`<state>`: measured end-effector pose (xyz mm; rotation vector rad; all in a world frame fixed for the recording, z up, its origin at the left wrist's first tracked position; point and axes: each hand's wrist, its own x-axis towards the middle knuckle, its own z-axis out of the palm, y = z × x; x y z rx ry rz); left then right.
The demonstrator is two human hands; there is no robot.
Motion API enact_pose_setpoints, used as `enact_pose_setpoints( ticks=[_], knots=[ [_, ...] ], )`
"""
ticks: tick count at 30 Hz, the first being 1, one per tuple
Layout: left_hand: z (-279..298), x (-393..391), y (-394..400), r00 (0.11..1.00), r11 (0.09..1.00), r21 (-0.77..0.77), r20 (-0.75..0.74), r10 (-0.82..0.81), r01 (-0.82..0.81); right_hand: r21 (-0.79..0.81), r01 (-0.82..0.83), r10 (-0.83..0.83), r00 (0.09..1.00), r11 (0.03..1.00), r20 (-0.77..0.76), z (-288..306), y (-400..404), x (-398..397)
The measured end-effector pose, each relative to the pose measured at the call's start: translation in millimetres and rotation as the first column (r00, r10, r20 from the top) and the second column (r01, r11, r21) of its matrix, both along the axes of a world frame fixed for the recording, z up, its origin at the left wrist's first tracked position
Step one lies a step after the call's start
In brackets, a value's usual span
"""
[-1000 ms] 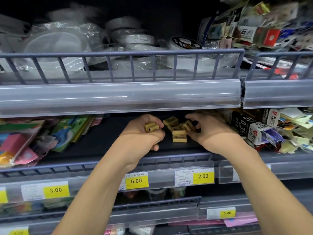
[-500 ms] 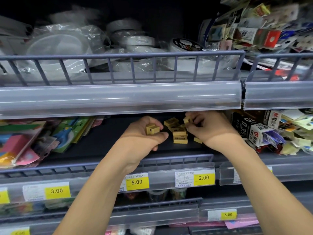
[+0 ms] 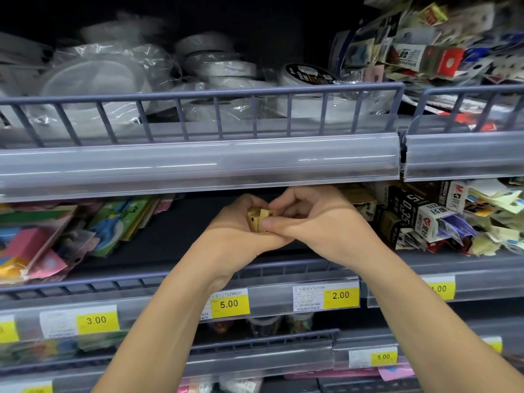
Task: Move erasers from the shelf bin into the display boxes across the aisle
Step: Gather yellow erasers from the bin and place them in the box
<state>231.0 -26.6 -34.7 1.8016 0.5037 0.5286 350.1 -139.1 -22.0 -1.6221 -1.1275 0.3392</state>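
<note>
Both hands meet above the middle shelf (image 3: 175,248), just behind its front edge: the left hand (image 3: 241,236) cups a small stack of tan erasers (image 3: 256,219), and the right hand (image 3: 309,222) pinches the stack from the right with thumb and curled fingers. To gather well, square the blocks together in the left palm and close all fingers before lifting clear of the front rail (image 3: 283,268). The front eraser appears to stand on end, long axis roughly vertical; the others are too hidden to tell
</note>
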Motion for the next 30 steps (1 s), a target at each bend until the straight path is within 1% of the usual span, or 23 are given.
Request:
enact_pose_setpoints(
  ticks=[3, 5, 6, 7, 8, 9, 10, 11, 12, 13, 15, 17, 18, 20, 22, 25, 27, 30],
  knots=[
    [1, 0, -1, 1.000, 1.000, 0.022, -0.012, 0.017, -0.016, 0.038, -0.034, 0.035, 0.999, 0.999, -0.024, 2, 0, 0],
    [0, 1, 0, 1.000, 0.999, 0.023, 0.006, 0.028, -0.028, 0.003, -0.076, 0.076, 0.996, 0.997, -0.048, 4, -4, 1],
    [-1, 1, 1, 0.999, 0.999, 0.016, 0.019, 0.027, -0.027, -0.015, -0.080, 0.079, 0.996, 0.997, -0.052, 6, -7, 3],
    [-2, 1, 2, 0.999, 1.000, 0.015, 0.027, 0.025, -0.025, -0.021, -0.049, 0.047, 0.997, 0.999, -0.065, 8, -10, 6],
    [-3, 0, 4, 0.999, 0.999, 0.021, 0.030, 0.024, -0.024, -0.026, 0.017, -0.019, 0.997, 1.000, -0.076, 9, -14, 12],
    [-3, -1, 5, 0.999, 0.999, 0.030, 0.029, 0.022, -0.023, -0.059, 0.124, -0.126, 0.991, 0.991, -0.043, 10, -17, 19],
    [-3, -1, 6, 0.999, 0.999, 0.038, 0.027, 0.019, -0.020, -0.119, 0.247, -0.241, 0.969, 0.962, 0.060, 11, -20, 28],
    [-3, -2, 6, 0.999, 0.999, 0.042, 0.028, 0.016, -0.017, -0.191, 0.350, -0.316, 0.930, 0.917, 0.187, 13, -24, 36],
    [-4, -3, 7, 0.999, 0.999, 0.043, 0.030, 0.012, -0.013, -0.235, 0.403, -0.338, 0.901, 0.885, 0.272, 15, -27, 43],
    [-4, -2, 7, 0.999, 0.999, 0.041, 0.031, 0.010, -0.012, -0.275, 0.409, -0.323, 0.895, 0.870, 0.308, 16, -30, 47],
    [-4, -2, 7, 0.999, 0.999, 0.045, 0.033, 0.005, -0.007, -0.378, 0.397, -0.242, 0.886, 0.836, 0.395, 15, -32, 54],
    [-4, -2, 7, 0.999, 0.998, 0.062, 0.033, 0.000, -0.002, -0.496, 0.426, -0.133, 0.843, 0.757, 0.521, 13, -32, 56],
    [-5, -2, 8, 1.000, 0.998, 0.069, 0.029, -0.001, -0.001, -0.545, 0.442, -0.083, 0.825, 0.712, 0.560, 12, -31, 54],
    [-5, -2, 8, 1.000, 0.997, 0.075, 0.022, -0.002, 0.000, -0.613, 0.454, -0.046, 0.825, 0.647, 0.563, 8, -28, 51],
    [-5, -3, 8, 1.000, 0.997, 0.074, 0.022, -0.005, 0.003, -0.636, 0.459, -0.038, 0.827, 0.620, 0.560, 3, -27, 51],
    [-5, -3, 8, 1.000, 0.998, 0.069, 0.027, -0.008, 0.007, -0.614, 0.457, -0.050, 0.825, 0.644, 0.562, -2, -26, 55],
    [-4, -4, 7, 0.999, 0.998, 0.058, 0.036, -0.013, 0.011, -0.584, 0.447, -0.066, 0.828, 0.678, 0.557, -3, -27, 57],
    [-3, -6, 4, 0.998, 0.999, 0.029, 0.067, -0.015, 0.013, -0.477, 0.424, -0.136, 0.839, 0.770, 0.527, -5, -27, 61]
  ],
)
